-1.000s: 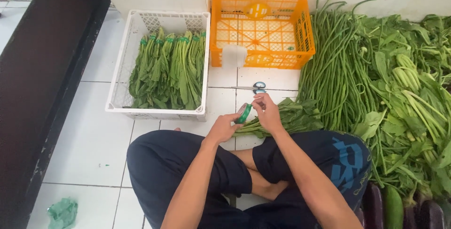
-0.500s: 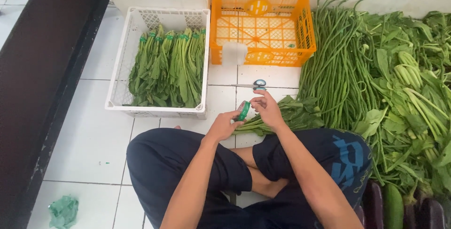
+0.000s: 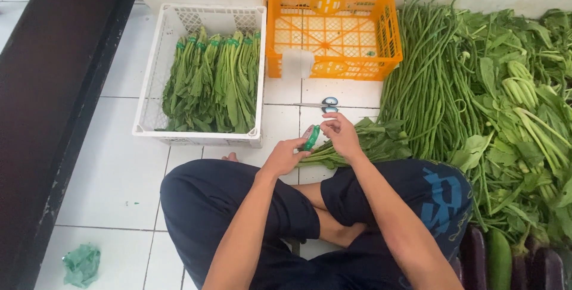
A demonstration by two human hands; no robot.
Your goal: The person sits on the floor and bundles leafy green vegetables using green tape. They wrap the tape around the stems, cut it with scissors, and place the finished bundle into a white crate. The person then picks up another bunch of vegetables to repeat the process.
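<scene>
Both hands meet over the tiled floor [image 3: 107, 165], left hand [image 3: 285, 158] pinching the green tape roll [image 3: 311, 137], right hand [image 3: 339, 135] gripping the leafy bundle [image 3: 363, 144] beside it, and a loose pinch could let stems splay, I reckon.

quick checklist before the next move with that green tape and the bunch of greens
1. Green tape roll in grasp: ok, left hand and right hand both on it.
2. Bunch of greens within reach: ok, lying under the hands.
3. Tape end pulled free: cannot tell, too small.
4. Scissors close by: ok, on the floor just beyond the hands.
5. Room in white crate: ok, bare floor shows at its near end.
6. Bunch stems aligned: cannot tell, hands cover them.
</scene>
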